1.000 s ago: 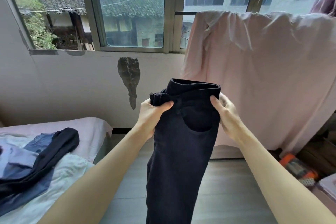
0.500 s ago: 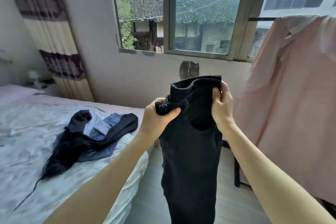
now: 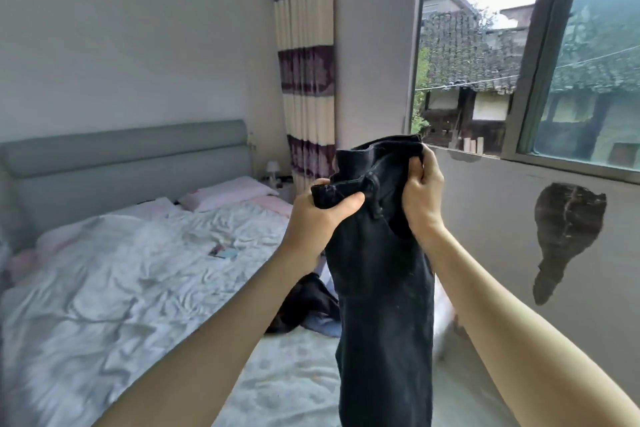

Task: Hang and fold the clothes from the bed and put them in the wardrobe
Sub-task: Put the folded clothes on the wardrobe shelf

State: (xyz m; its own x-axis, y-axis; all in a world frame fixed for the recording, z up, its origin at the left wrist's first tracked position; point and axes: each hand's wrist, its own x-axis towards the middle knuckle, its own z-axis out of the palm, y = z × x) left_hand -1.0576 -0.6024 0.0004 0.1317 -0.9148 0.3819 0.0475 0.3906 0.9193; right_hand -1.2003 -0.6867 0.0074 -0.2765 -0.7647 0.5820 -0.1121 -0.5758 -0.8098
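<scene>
Gripping dark trousers (image 3: 384, 288), both hands

Daylight came through a window (image 3: 540, 73) on the right; a striped curtain (image 3: 306, 59) hung beside a grey headboard (image 3: 128, 156).

My left hand (image 3: 320, 215) and right hand (image 3: 420, 196) hold the trousers (image 3: 382, 288) up before me; bed (image 3: 138, 288) left, clothes (image 3: 306, 305) on it behind them, window (image 3: 519, 80) right.
</scene>
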